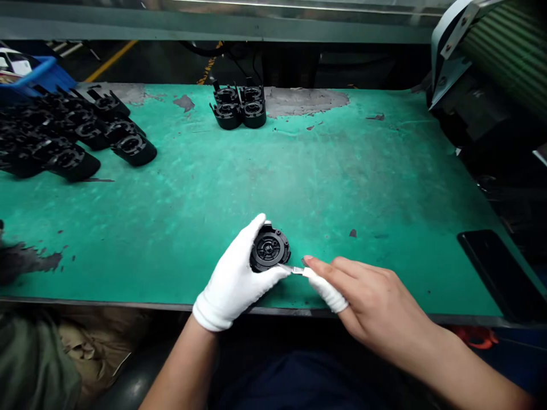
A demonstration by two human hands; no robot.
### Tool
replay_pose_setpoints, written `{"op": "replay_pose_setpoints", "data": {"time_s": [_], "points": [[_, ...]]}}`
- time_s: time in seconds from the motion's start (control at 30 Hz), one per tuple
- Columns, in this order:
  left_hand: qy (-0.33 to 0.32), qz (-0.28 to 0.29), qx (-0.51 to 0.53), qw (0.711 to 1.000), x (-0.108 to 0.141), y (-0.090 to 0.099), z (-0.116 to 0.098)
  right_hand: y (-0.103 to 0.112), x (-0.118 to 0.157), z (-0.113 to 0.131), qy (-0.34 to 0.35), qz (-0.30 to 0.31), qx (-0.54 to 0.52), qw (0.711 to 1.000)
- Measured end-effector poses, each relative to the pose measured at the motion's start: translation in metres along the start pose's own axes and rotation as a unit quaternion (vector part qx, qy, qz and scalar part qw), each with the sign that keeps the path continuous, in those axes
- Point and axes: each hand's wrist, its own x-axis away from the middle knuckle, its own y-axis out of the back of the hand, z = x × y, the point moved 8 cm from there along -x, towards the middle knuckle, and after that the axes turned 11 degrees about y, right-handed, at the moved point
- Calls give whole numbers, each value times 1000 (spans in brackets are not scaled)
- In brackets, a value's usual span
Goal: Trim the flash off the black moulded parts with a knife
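Observation:
My left hand [233, 279], in a white glove, grips a round black plastic part [269, 248] near the front edge of the green bench [325, 182]. My right hand [367, 302] is bare, with its thumb wrapped in white tape. It pinches a small metal blade [291, 269] whose tip touches the lower right rim of the black part.
A heap of similar black parts [64, 142] lies at the far left beside a blue bin [38, 77]. Several more black parts [239, 106] stand at the back middle. A dark phone [499, 273] lies at the right front. A green machine [496, 62] rises at the back right.

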Motion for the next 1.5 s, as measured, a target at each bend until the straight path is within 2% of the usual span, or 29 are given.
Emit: {"op": "replay_pose_setpoints", "data": {"time_s": [0.17, 0.33, 0.4, 0.5, 0.57, 0.6, 0.7, 0.77, 0.87, 0.97, 1.2, 1.5], "points": [[-19, -21, -21, 999, -1, -1, 0, -6, -12, 3, -31, 35, 69, 997], [-30, -33, -22, 999, 1, -1, 2, -1, -20, -2, -23, 61, 125, 990], [-32, -39, -21, 999, 2, -1, 2, 9, -18, -28, -69, 60, 177, 980], [-29, -33, -17, 999, 1, 1, 1, 40, 3, -87, -210, 11, 250, 945], [-23, -18, -15, 999, 0, 1, 0, 54, 16, -106, -227, -41, 232, 945], [-22, -9, -13, 1000, -1, 0, -2, 54, 19, -108, -210, -61, 194, 956], [-40, 25, -7, 999, -1, -6, -9, 34, 18, -84, -122, -45, 47, 990], [-64, 52, 0, 997, 1, -14, -16, 16, 14, -61, -78, -10, -28, 997], [-81, 69, 15, 994, 5, -22, -22, 3, 11, -40, -56, 21, -74, 995], [-73, 55, 34, 995, 8, -24, -24, -1, 12, -33, -53, 44, -63, 996], [-57, -39, 45, 997, 12, -25, -29, -5, 10, -23, -83, 66, -4, 994], [-66, -54, 33, 996, 12, -28, -27, -3, 8, -22, -94, 106, 26, 990]]}}
